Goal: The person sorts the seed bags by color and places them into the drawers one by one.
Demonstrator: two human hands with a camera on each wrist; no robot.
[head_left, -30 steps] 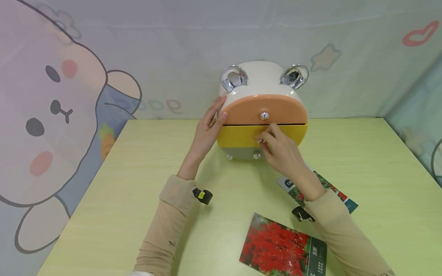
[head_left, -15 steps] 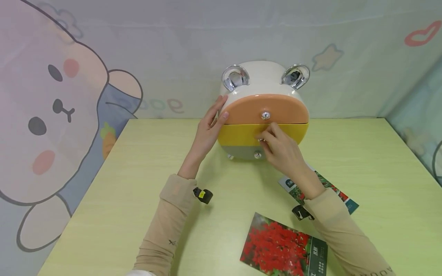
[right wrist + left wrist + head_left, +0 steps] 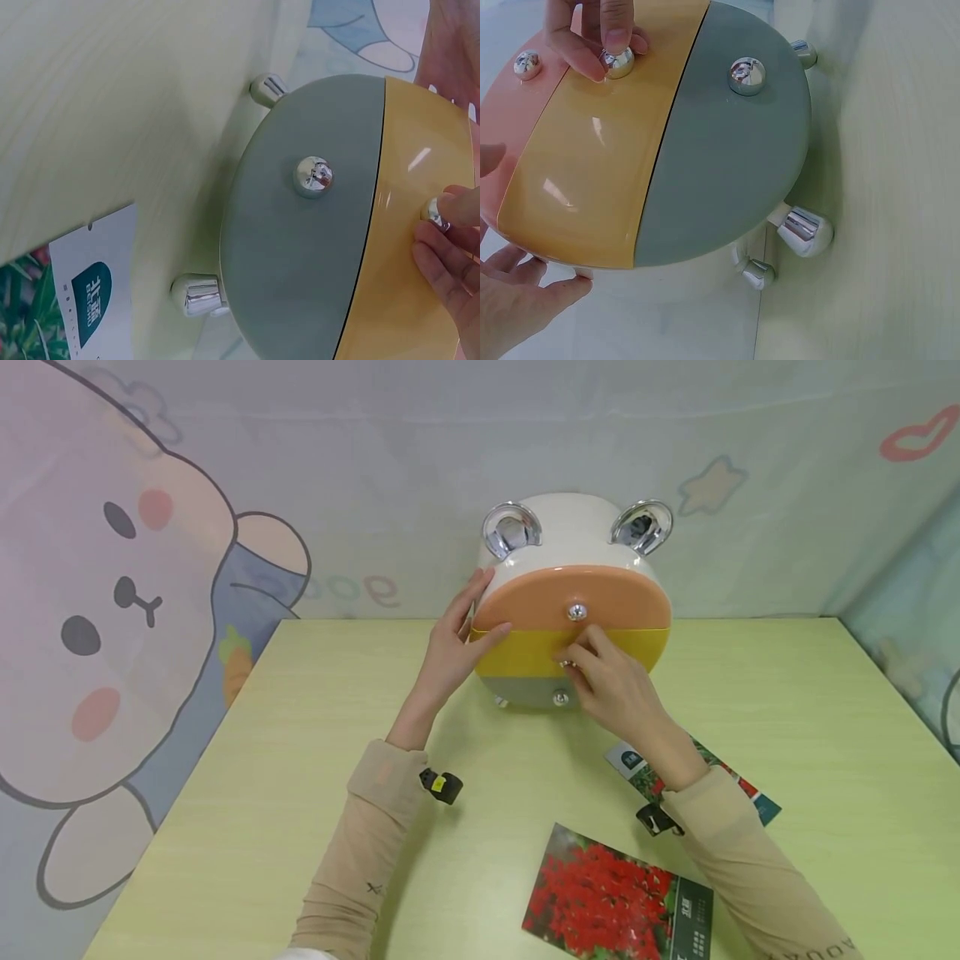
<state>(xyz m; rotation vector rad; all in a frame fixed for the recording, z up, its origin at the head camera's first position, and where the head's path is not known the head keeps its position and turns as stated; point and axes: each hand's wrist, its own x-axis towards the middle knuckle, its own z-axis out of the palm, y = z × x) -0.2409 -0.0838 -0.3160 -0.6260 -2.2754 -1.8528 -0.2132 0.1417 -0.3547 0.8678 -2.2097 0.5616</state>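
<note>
A white cabinet (image 3: 577, 531) with shiny chrome ears stands against the backdrop. Its rounded front has an orange drawer (image 3: 525, 597), a yellow drawer (image 3: 517, 656) and a grey-green drawer (image 3: 525, 692), each with a chrome knob. All three fronts sit level with one another. My right hand (image 3: 615, 685) pinches the yellow drawer's knob (image 3: 619, 63) between thumb and fingers. My left hand (image 3: 448, 656) rests along the cabinet's left side with its fingers extended, the thumb reaching over the front near the orange-yellow seam.
Chrome feet (image 3: 804, 231) hold the cabinet off the pale green table (image 3: 300, 760). A seed packet (image 3: 600, 893) with red flowers lies near the front. Another printed packet (image 3: 633, 768) lies partly under my right forearm. A cartoon backdrop (image 3: 375, 485) hangs right behind the cabinet.
The yellow drawer has moved back into the cabinet, and the dark gap above it has gone. My left thumb has shifted from the orange drawer's edge down and inward. My right hand keeps its pinch.
</note>
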